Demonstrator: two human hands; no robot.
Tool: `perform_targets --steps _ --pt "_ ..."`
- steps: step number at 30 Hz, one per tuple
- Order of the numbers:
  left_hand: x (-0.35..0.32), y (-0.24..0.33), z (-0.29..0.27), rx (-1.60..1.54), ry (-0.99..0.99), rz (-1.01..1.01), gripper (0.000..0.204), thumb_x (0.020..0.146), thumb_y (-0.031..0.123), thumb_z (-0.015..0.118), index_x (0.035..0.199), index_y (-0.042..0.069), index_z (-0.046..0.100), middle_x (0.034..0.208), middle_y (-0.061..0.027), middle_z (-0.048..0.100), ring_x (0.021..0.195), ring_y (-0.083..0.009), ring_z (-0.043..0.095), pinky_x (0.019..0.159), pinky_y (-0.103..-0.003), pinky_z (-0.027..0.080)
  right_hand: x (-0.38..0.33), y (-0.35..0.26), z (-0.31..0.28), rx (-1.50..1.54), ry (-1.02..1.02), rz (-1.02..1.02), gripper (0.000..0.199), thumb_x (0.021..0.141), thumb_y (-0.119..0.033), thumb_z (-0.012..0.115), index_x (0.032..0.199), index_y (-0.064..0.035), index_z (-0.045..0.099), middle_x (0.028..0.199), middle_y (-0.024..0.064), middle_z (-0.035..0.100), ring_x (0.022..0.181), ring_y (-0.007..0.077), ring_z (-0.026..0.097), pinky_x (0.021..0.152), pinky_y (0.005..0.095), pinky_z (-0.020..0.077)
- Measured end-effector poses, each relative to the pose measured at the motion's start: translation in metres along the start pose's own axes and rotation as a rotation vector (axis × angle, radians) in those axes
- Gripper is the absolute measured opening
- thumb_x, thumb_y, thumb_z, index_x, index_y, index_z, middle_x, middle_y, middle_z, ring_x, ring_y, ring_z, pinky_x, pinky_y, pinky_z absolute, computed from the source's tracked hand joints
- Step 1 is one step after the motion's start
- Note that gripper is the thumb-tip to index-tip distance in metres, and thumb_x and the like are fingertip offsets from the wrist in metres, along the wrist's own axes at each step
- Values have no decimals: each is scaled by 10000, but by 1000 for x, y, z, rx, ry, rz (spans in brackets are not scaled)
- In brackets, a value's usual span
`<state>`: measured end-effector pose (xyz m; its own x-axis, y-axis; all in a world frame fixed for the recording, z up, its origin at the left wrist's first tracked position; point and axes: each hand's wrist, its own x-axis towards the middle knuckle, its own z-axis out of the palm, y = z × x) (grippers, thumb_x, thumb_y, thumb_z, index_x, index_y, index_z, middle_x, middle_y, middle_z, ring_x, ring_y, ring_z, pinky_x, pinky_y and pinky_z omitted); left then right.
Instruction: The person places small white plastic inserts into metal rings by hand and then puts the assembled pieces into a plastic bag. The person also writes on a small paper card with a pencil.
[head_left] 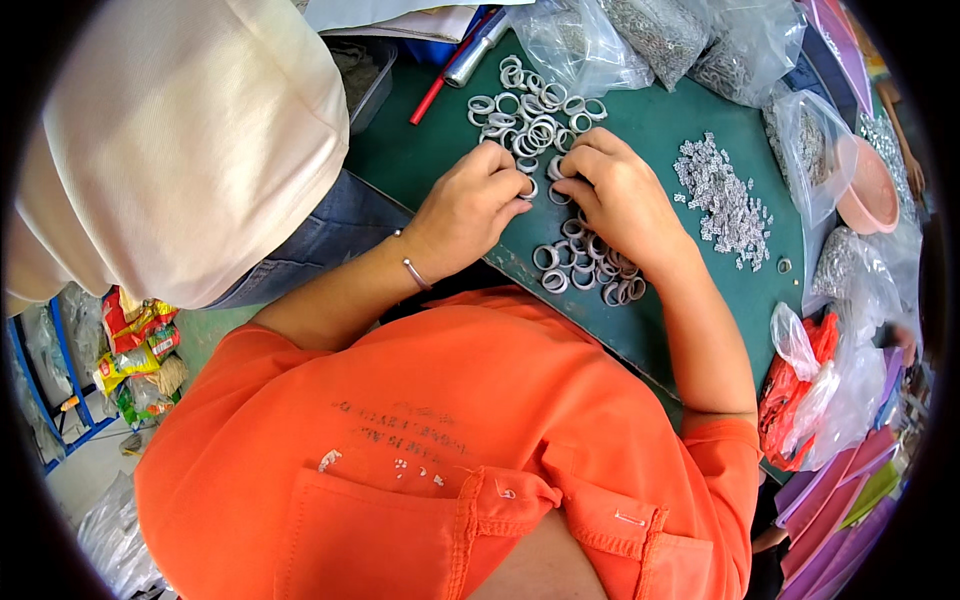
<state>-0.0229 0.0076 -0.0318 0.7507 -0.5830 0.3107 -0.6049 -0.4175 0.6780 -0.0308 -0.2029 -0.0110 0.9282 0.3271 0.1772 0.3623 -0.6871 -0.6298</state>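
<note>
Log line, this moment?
left hand: at grey ring; right hand: at another ring; green table: ring piles far and near, small metal parts right

- Work table (755, 300): green top, straight front edge running obliquely.
- Floor (215, 350): pale and smooth, visible at left; joint lines of light tiles toward the lower left.
- Rack (78, 446): blue metal bars, at the far left, standing on the floor.
- Lighting: bright over the table and floor; source outside the view.
</note>
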Motion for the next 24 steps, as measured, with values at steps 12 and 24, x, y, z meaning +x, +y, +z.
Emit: perform_targets --steps 12,24 --pt "6 15 15 -812 101 -171 100 848 -18 702 934 -24 652 1052 -80 628 884 -112 644 751 -242 560 -35 27 -16 1356 -58 70 77 911 30 595 986 13 604 1074 138 625 924 175 619 855 296 506" --pt "-4 10 -4 -316 -130 -60 160 768 14 774 864 -5 647 958 -76 616 814 -142 613 694 -254 512 -56 18 -54 288 -121 -71 123 787 -29 721 856 -17 621 897 93 642 865 276 607 769 349 473"
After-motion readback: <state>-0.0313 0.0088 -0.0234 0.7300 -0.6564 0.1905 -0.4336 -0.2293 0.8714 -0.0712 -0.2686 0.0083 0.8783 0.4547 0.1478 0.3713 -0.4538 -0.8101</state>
